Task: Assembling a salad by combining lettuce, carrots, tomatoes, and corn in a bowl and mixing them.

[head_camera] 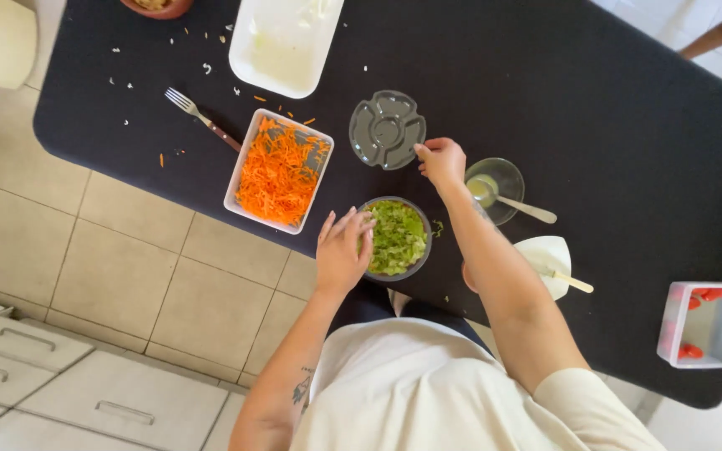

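Note:
My left hand point(342, 250) rests with spread fingers against the left rim of a round bowl of chopped green lettuce point(398, 238) on the black table point(545, 100). My right hand point(442, 161) has its fingers curled, and a fingertip touches the right edge of a grey round divided lid point(387, 129). It holds nothing that I can see. A white rectangular dish of grated carrot point(278, 170) sits left of the bowl.
A small glass bowl with a spoon point(497, 189) stands right of my right hand. A white cup with a utensil point(550, 263), a white tub with red pieces point(703, 323), a fork point(201, 117) and a white tray point(284, 42) also lie on the table.

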